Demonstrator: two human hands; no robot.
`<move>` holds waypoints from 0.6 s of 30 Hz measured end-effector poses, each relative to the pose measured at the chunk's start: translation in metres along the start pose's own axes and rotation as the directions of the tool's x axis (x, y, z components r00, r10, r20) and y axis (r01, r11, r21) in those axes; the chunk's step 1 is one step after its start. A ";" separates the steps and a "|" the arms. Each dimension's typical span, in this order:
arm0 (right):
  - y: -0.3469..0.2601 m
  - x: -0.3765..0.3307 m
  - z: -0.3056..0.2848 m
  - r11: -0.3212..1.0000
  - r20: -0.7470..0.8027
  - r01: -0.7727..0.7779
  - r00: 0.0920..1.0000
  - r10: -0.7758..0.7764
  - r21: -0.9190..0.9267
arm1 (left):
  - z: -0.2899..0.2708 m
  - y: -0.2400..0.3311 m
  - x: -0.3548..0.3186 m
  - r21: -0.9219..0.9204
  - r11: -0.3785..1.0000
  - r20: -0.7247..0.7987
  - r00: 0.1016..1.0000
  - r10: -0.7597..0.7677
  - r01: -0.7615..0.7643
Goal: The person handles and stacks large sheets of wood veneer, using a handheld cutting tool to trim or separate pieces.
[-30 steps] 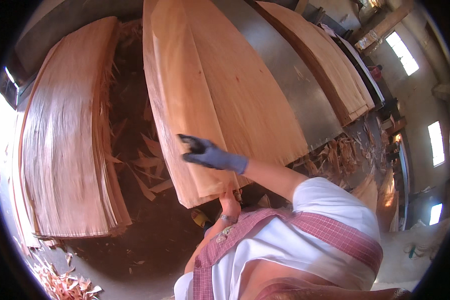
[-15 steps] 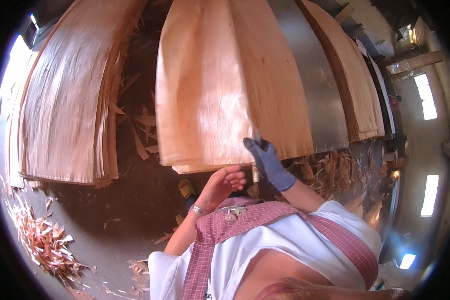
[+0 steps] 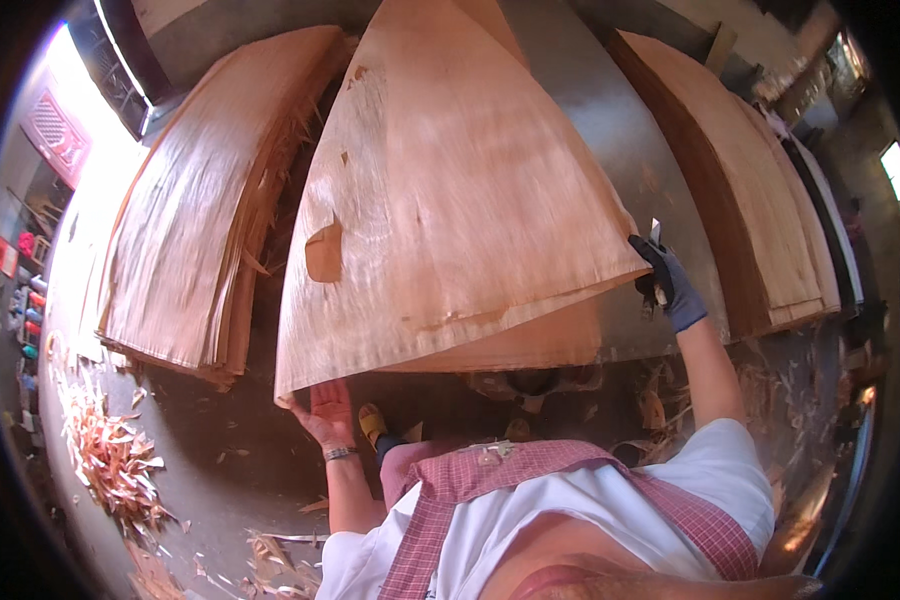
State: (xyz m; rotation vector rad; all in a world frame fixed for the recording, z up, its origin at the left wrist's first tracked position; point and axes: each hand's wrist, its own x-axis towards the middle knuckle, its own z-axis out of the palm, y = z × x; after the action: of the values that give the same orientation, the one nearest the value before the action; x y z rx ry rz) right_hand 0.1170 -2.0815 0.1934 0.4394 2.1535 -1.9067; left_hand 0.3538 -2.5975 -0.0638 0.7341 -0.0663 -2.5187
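Now the near right corner of a broad, pale-brown wood veneer sheet (image 3: 470, 200) is pinched by the blue-and-black gloved right hand (image 3: 667, 282), a small metal blade (image 3: 655, 231) clasped there too. The near left corner is met by the bare left hand (image 3: 332, 414), its grip partly hidden; beneath, a smooth grey flat surface (image 3: 625, 130) is partly covered.

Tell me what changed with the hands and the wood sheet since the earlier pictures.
The gloved right hand has moved right and now holds the near right corner of the wood sheet, raised. The bare left hand has moved left to the near left corner; its grip is partly hidden. The left stack, right stack and shavings pile stayed put.
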 end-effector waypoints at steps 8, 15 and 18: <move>0.127 -0.017 -0.174 0.940 -0.086 0.022 0.996 0.008 0.342 | -0.022 -0.041 -0.118 0.433 0.877 -0.069 0.963 0.261 -0.207; 0.237 -0.068 -0.313 0.999 -0.212 -0.021 0.977 0.026 0.027 | -0.062 -0.100 -0.169 0.637 0.765 -0.133 0.965 0.227 -0.093; 0.186 -0.072 -0.314 0.963 -0.373 -0.238 0.911 0.175 -0.130 | -0.044 -0.139 -0.155 0.686 0.726 -0.180 0.956 0.230 -0.046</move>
State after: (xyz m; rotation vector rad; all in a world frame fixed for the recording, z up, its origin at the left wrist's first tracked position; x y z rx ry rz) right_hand 0.2605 -1.7548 0.0878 1.0053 2.3519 -1.6057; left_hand 0.4241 -2.3970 -0.0513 1.2723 -0.9629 -2.2004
